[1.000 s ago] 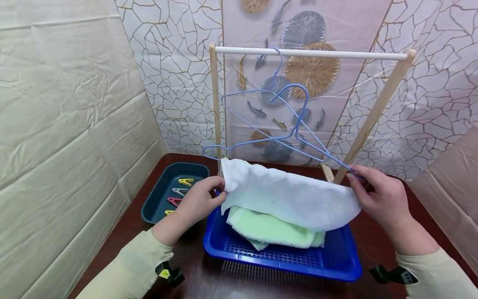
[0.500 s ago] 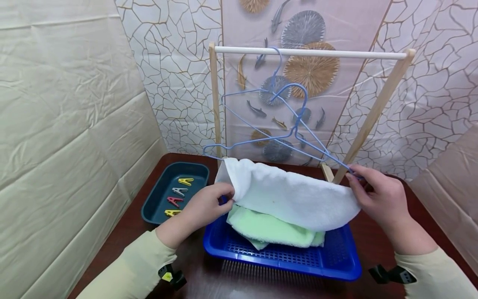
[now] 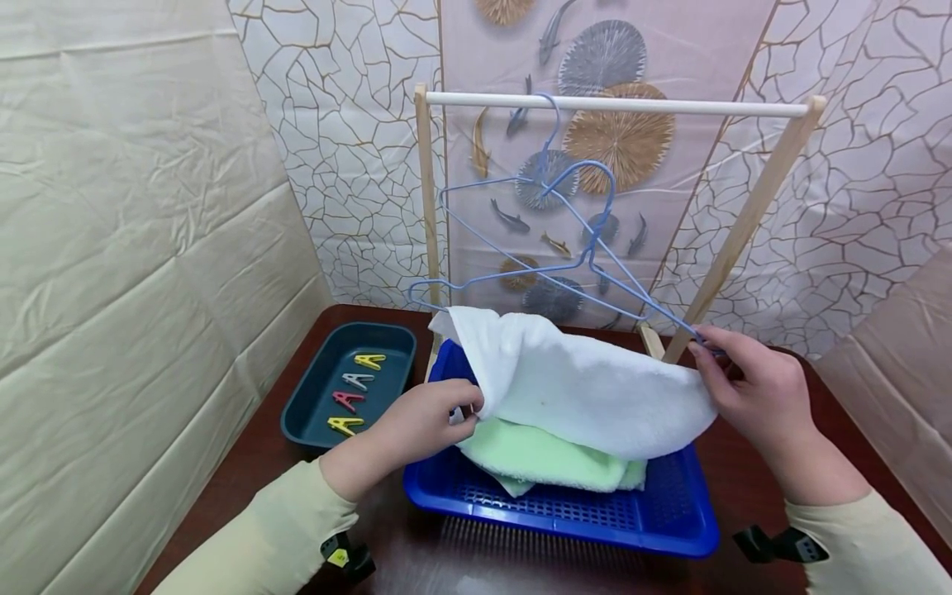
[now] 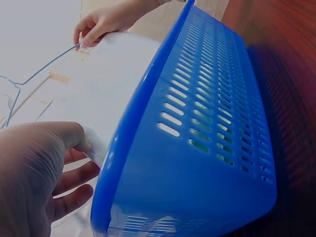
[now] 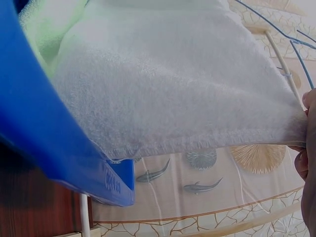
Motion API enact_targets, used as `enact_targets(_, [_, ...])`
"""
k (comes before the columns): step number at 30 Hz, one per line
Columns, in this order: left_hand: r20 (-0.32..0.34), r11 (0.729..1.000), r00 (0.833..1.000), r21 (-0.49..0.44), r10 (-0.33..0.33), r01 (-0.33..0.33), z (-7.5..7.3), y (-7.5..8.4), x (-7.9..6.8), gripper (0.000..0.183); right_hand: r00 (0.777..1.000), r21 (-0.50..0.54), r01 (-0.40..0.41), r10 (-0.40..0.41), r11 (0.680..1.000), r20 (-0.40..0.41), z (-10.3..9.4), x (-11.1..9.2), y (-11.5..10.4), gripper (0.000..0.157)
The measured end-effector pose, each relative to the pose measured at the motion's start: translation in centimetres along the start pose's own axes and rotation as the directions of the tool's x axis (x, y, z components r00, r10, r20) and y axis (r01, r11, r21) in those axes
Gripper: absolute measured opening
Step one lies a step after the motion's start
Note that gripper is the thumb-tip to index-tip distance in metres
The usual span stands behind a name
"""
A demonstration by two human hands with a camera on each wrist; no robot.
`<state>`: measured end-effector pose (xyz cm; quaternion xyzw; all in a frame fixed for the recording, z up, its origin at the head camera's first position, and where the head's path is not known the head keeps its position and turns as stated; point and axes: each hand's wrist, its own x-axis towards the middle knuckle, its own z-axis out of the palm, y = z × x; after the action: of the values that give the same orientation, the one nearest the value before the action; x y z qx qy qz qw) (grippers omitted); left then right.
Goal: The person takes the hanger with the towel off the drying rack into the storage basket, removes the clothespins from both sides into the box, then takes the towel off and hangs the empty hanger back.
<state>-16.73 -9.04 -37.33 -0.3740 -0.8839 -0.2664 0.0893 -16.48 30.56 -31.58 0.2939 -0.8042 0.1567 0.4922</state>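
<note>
A white towel (image 3: pixel 595 384) drapes over the lower bar of a blue wire clothes hanger (image 3: pixel 612 194). My left hand (image 3: pixel 427 423) pinches the towel's left edge, which is folded over toward the middle. At the hanger's right corner, my right hand (image 3: pixel 762 388) grips the wire between thumb and fingers, with the towel's right end close against it. Beneath hangs a blue plastic basket (image 3: pixel 550 525) view holding a folded light green towel (image 3: pixel 550 456). In the left wrist view, the left thumb and fingers (image 4: pixel 74 136) meet the white cloth beside the basket's rim.
Behind stands a wooden rack with a white rod (image 3: pixel 706 107); a second blue hanger (image 3: pixel 557 124) hangs from it. On the left, a dark green tray (image 3: pixel 293 413) holds several clothespins (image 3: pixel 348 401). A brown table (image 3: pixel 402 545) lies underneath.
My left hand has moved right and slightly down, drawing the towel's left edge inward, so a fold forms there. The hanger's left end has risen slightly. My right hand stays in place.
</note>
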Motion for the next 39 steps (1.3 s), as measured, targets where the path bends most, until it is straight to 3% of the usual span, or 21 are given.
enact_targets(8, [0.045,1.0,0.999,0.005,0.002,-0.002,0.4,0.3,0.0,0.01,1.0,-0.01,-0.014,0.015,1.0,0.008,0.0,-0.1,0.1,0.052])
enact_targets(17, [0.05,1.0,0.999,0.001,-0.014,0.014,0.3,0.3,-0.3,0.005,0.999,-0.006,-0.031,0.031,0.999,0.01,0.1,-0.2,0.2,0.053])
enact_targets(26, [0.029,0.99,0.992,-0.067,-0.123,0.125,0.2,0.2,-0.6,0.007,0.999,0.0,-0.034,0.034,0.999,0.007,0.1,-0.3,0.2,0.053])
enact_targets(33, [0.046,0.942,0.96,-0.187,-0.275,0.279,-0.5,-0.3,-1.0,0.013,0.999,0.011,-0.034,0.035,0.999,-0.007,-0.2,-0.2,0.1,0.053])
enact_targets(39, [0.005,0.877,0.908,-0.257,-0.419,0.406,-1.2,-1.0,-0.9,0.025,1.0,0.02,-0.01,0.011,1.0,-0.02,-0.2,-0.1,0.2,0.05])
